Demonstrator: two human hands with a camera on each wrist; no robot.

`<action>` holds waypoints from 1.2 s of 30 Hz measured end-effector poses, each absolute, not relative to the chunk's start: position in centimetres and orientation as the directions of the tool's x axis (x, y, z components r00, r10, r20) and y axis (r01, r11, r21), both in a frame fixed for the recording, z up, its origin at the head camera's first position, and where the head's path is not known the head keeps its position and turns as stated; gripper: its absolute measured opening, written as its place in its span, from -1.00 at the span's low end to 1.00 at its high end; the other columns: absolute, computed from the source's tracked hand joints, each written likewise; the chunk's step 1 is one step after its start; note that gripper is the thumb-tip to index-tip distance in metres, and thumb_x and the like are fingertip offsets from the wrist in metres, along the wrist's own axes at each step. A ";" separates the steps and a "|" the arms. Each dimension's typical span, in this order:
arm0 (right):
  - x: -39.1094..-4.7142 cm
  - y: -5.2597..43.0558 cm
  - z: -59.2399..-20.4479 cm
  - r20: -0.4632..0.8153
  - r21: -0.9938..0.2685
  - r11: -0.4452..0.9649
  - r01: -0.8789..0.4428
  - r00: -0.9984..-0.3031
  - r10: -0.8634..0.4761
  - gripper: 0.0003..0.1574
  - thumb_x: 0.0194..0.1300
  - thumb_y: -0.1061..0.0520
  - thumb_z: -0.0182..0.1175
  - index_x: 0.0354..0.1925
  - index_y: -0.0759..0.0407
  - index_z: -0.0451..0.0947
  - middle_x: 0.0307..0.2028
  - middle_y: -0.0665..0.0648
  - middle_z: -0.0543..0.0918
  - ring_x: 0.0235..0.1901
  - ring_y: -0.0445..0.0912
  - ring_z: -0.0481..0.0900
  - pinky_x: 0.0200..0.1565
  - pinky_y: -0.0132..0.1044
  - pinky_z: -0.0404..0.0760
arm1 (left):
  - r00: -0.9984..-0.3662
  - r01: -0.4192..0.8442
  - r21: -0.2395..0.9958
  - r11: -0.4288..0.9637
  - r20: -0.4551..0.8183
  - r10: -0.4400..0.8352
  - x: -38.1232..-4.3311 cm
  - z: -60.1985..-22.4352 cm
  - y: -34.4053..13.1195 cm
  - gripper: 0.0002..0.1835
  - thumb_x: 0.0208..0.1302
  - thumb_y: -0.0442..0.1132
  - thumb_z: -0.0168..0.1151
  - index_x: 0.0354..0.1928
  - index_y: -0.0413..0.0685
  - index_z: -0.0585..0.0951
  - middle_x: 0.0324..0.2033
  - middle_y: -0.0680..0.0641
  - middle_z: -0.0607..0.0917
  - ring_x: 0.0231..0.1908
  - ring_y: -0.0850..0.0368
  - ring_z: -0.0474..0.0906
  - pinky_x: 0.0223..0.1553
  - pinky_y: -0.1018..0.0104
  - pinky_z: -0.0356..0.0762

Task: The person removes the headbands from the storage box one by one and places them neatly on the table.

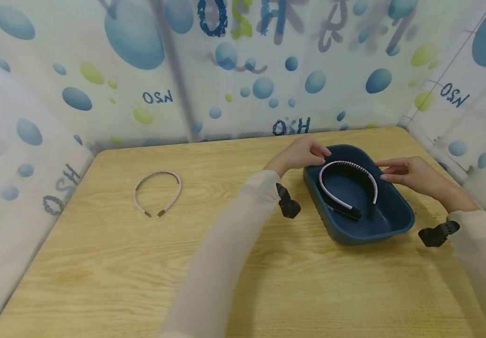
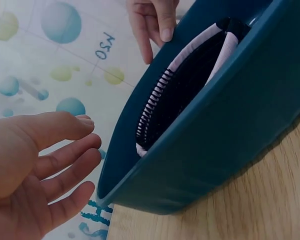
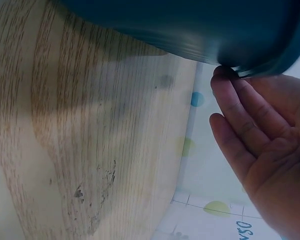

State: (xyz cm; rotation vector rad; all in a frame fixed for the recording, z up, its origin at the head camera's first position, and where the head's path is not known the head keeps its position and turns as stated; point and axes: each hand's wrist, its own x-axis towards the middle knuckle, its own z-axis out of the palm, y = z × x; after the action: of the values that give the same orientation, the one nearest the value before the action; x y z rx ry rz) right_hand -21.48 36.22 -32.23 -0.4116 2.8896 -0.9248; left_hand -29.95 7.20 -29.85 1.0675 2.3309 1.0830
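Observation:
A blue plastic basin (image 1: pixel 388 225) stands on the right of the table. In it lies a pale pink headband (image 1: pixel 335 193) wrapped with dark coil along its arch, with a wide black band (image 1: pixel 344 210) close against it. My left hand (image 1: pixel 304 152) hovers by the basin's far left corner; in the left wrist view its loosely bent fingers (image 2: pixel 72 172) are apart from the wall. At the opposite rim is my right hand (image 1: pixel 412 176), its fingers (image 3: pixel 237 117) extended and reaching the basin's outer side in the right wrist view.
Another thin pink headband (image 1: pixel 179 188) lies on the left part of the wooden table (image 1: pixel 120 272), ends toward me. A bubble-printed curtain (image 1: pixel 243 70) surrounds the table's back and sides. Each wrist carries a small black camera (image 1: pixel 288 202).

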 end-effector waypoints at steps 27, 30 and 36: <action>-21.6 36.4 -32.3 0.040 -0.557 0.789 -0.259 -0.957 -0.287 -0.49 0.25 0.24 0.16 0.12 0.47 0.39 -0.23 0.41 0.61 -0.41 -0.42 0.52 -0.39 -0.52 0.49 | -0.697 0.454 0.652 0.607 -0.165 0.698 -30.3 -29.0 11.8 -0.67 0.25 -0.33 0.14 0.06 -0.17 0.56 0.02 -0.04 0.55 0.01 0.17 0.44 -0.07 0.52 0.41; -21.7 36.3 -32.2 0.039 -0.559 0.788 -0.258 -0.958 -0.286 -0.49 0.25 0.23 0.17 0.12 0.46 0.39 -0.22 0.41 0.61 -0.40 -0.38 0.54 -0.38 -0.49 0.51 | -0.712 0.430 0.648 0.628 -0.184 0.677 -30.2 -28.9 12.2 -0.67 0.24 -0.32 0.16 0.06 -0.15 0.57 0.01 -0.03 0.55 -0.01 0.17 0.44 -0.06 0.49 0.42; -21.7 36.2 -32.1 0.021 -0.564 0.793 -0.232 -0.964 -0.267 -0.48 0.24 0.23 0.18 0.13 0.44 0.40 -0.22 0.37 0.62 -0.39 -0.36 0.55 -0.37 -0.48 0.51 | -0.742 0.372 0.653 0.660 -0.218 0.634 -29.9 -29.0 12.8 -0.68 0.22 -0.31 0.20 0.03 -0.10 0.58 -0.03 0.00 0.56 -0.12 0.16 0.46 -0.13 0.43 0.46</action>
State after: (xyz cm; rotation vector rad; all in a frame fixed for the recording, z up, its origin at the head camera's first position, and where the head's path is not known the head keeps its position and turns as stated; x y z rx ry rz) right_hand -21.71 36.20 -32.08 -0.4061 2.9179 -0.9053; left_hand -29.95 12.82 -29.04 0.7861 2.4466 0.8261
